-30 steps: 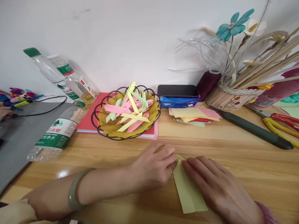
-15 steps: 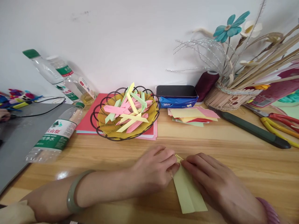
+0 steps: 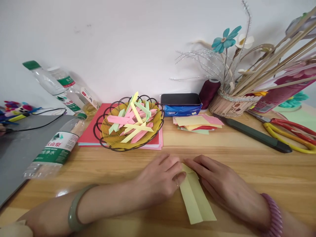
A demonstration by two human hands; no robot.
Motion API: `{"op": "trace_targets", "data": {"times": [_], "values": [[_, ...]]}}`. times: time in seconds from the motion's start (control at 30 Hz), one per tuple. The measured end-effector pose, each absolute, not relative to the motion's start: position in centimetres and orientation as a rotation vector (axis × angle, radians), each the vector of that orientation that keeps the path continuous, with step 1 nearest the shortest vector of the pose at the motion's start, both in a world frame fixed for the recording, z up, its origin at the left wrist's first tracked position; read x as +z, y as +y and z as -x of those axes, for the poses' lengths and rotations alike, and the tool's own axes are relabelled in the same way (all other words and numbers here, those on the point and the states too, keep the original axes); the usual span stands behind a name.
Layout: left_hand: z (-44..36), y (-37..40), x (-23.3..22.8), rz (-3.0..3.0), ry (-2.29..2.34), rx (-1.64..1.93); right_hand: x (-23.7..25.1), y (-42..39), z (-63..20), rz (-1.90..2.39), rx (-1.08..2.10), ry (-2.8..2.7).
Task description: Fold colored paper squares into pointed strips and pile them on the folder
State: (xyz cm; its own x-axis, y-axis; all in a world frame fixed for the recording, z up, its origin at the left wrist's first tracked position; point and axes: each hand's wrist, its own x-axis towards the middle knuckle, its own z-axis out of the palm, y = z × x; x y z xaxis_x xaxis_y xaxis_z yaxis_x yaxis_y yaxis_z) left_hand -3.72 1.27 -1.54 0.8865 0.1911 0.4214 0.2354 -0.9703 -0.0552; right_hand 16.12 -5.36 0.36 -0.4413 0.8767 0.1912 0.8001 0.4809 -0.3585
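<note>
A pale yellow-green folded paper strip [image 3: 196, 202] lies on the wooden table [image 3: 247, 164] in front of me, with a crease running along its length. My left hand [image 3: 160, 179] presses its upper left edge with the fingertips. My right hand [image 3: 222, 186] lies over its upper right part, fingers meeting the left hand at the paper's far tip. Both hands pinch that top end down flat. A green bangle sits on my left wrist and a pink band on my right.
A black wire basket [image 3: 128, 126] holds several folded coloured strips on red paper. A stack of coloured sheets [image 3: 197, 123], tissue pack [image 3: 181, 107], thread spool [image 3: 208, 92], flower pot [image 3: 229, 103], dark cutter [image 3: 256, 135], scissors [image 3: 291, 135] and bottles [image 3: 56, 148] stand behind.
The paper's pointed far tip has been folded down under my fingers, so the top now looks blunt. Both hands drew slightly closer together. The view shifted a little to the right.
</note>
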Motion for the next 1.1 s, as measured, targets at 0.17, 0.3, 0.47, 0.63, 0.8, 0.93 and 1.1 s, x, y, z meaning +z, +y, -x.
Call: {"op": "trace_targets", "data": {"times": [0.17,0.3,0.47,0.63,0.8,0.93,1.1], "values": [[4.2,1.5,-0.9,2.935,-0.210,-0.596,1.0,-5.8,-16.1,1.359,0.244,-2.489],[4.3,1.4,-0.7,2.928,-0.172,-0.577,0.8,-5.8,-16.5,1.303,0.143,-2.601],[4.3,1.3,-0.6,2.918,-0.182,-0.581,1.1,-6.2,-17.8,1.238,0.046,-2.674],[4.5,1.8,-1.1,2.991,-0.178,-0.574,1.4,-7.5,-18.8,1.210,0.049,-2.640],[4.7,3.3,-1.8,3.201,-0.188,-0.524,1.5,-8.9,-18.3,1.133,0.013,-2.586],[4.5,3.7,-1.2,3.226,-0.204,-0.568,1.8,-9.1,-16.8,0.977,-0.030,-2.577],[4.1,1.7,0.3,3.054,-0.197,-1.044,0.9,-8.6,-15.3,1.157,-0.010,-2.453]]}}
